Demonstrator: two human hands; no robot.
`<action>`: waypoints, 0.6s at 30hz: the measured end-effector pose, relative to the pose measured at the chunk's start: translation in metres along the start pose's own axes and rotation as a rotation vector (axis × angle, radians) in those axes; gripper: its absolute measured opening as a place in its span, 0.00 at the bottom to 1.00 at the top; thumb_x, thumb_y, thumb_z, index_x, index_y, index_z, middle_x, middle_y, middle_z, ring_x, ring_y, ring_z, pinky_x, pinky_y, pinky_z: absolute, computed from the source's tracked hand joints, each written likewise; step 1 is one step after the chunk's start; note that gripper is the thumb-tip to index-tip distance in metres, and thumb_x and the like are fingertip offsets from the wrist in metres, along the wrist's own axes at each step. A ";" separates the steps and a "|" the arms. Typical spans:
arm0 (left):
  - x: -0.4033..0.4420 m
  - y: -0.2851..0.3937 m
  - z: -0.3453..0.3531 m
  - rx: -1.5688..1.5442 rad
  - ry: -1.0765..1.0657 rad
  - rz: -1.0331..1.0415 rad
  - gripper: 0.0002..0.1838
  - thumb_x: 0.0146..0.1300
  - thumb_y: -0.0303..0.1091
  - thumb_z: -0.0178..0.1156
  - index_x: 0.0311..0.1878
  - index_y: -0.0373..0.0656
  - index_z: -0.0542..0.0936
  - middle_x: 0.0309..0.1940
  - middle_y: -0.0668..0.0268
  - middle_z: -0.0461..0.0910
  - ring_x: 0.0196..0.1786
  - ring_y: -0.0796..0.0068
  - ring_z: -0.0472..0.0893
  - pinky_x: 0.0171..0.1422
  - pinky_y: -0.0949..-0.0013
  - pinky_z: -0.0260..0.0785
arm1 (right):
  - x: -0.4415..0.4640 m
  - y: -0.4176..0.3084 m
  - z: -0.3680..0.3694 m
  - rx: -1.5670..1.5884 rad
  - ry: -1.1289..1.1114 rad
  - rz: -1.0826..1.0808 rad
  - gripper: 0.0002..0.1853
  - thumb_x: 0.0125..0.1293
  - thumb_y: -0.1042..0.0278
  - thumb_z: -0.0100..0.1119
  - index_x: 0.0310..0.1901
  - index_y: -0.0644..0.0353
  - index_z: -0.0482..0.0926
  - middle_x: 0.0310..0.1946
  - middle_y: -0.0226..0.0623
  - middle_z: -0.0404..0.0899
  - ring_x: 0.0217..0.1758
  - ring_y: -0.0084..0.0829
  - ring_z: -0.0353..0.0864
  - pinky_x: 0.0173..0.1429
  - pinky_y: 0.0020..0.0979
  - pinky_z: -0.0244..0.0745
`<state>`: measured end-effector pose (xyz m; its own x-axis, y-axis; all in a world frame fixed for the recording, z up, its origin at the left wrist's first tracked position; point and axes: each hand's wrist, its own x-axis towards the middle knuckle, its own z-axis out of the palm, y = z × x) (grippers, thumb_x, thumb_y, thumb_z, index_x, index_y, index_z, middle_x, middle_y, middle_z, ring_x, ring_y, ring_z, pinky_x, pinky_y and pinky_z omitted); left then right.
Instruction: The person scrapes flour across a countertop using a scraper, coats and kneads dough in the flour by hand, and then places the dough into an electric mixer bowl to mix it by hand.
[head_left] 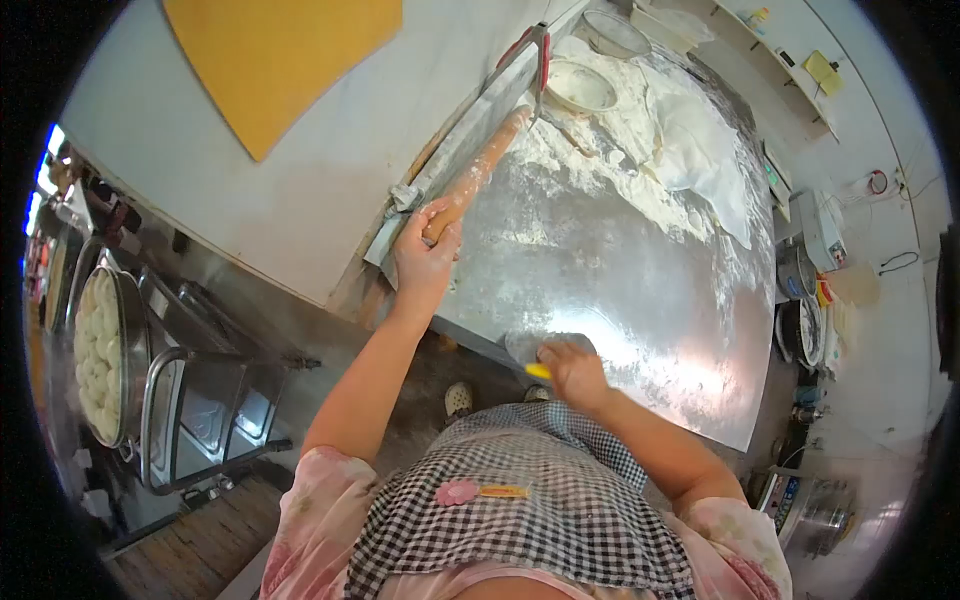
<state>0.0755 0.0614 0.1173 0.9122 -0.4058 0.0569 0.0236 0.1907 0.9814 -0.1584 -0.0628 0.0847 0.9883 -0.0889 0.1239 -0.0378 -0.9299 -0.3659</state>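
Observation:
My left hand (pixel 428 250) is wrapped round the near end of a wooden rolling pin (pixel 478 175) dusted with flour, at the left edge of the metal table (pixel 560 260). The pin slants away toward the back. Near the table's front edge, my right hand (pixel 575 372) grips a tool with a yellow handle (pixel 539 371); a grey blurred part of it shows beside my fingers over the metal. White flour (pixel 620 185) is spread over the back of the table, next to a bowl of flour (pixel 582 88) and a white cloth or sheet (pixel 700 140).
Red-handled scissors or tongs (pixel 543 60) stand at the table's back left corner, with a sieve (pixel 615 35) behind. To the left, a metal rack (pixel 165 400) bears a round tray of dough pieces (pixel 97 355). Pots (pixel 800 330) stand at the right.

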 end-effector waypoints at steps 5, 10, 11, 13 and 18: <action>0.000 -0.005 -0.009 0.019 -0.006 0.008 0.16 0.59 0.26 0.57 0.52 0.40 0.73 0.36 0.68 0.75 0.32 0.84 0.74 0.32 0.77 0.68 | 0.031 -0.014 0.018 -0.164 -0.019 -0.122 0.15 0.50 0.74 0.52 0.42 0.61 0.77 0.37 0.41 0.80 0.36 0.39 0.79 0.37 0.34 0.75; -0.002 0.001 -0.015 0.066 0.013 0.008 0.16 0.59 0.26 0.56 0.52 0.40 0.73 0.37 0.68 0.76 0.33 0.83 0.75 0.31 0.77 0.70 | 0.126 0.051 0.044 -0.329 -0.073 -0.086 0.14 0.52 0.53 0.61 0.33 0.53 0.78 0.29 0.35 0.77 0.32 0.36 0.78 0.35 0.35 0.74; -0.002 0.001 -0.015 0.079 0.015 -0.004 0.17 0.59 0.26 0.56 0.52 0.40 0.73 0.37 0.67 0.76 0.32 0.82 0.75 0.31 0.76 0.70 | 0.141 0.054 0.038 -0.291 -0.108 0.010 0.11 0.52 0.55 0.61 0.30 0.53 0.77 0.30 0.36 0.77 0.34 0.38 0.79 0.35 0.37 0.74; -0.004 0.005 -0.015 0.104 0.032 -0.022 0.16 0.59 0.26 0.57 0.51 0.40 0.74 0.36 0.68 0.76 0.32 0.82 0.75 0.32 0.77 0.70 | 0.150 0.047 0.030 -0.287 -0.118 0.056 0.10 0.54 0.57 0.59 0.30 0.54 0.78 0.31 0.37 0.77 0.35 0.39 0.79 0.35 0.39 0.74; 0.003 0.005 -0.010 0.038 0.064 -0.053 0.14 0.58 0.27 0.58 0.49 0.40 0.75 0.34 0.70 0.76 0.30 0.82 0.74 0.33 0.77 0.68 | 0.123 0.040 0.025 -0.299 -0.076 -0.034 0.06 0.56 0.64 0.54 0.31 0.55 0.77 0.29 0.38 0.77 0.34 0.40 0.79 0.34 0.39 0.74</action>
<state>0.0819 0.0699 0.1201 0.9343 -0.3565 -0.0057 0.0580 0.1360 0.9890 -0.0348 -0.1021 0.0617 0.9975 -0.0399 0.0579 -0.0355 -0.9966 -0.0741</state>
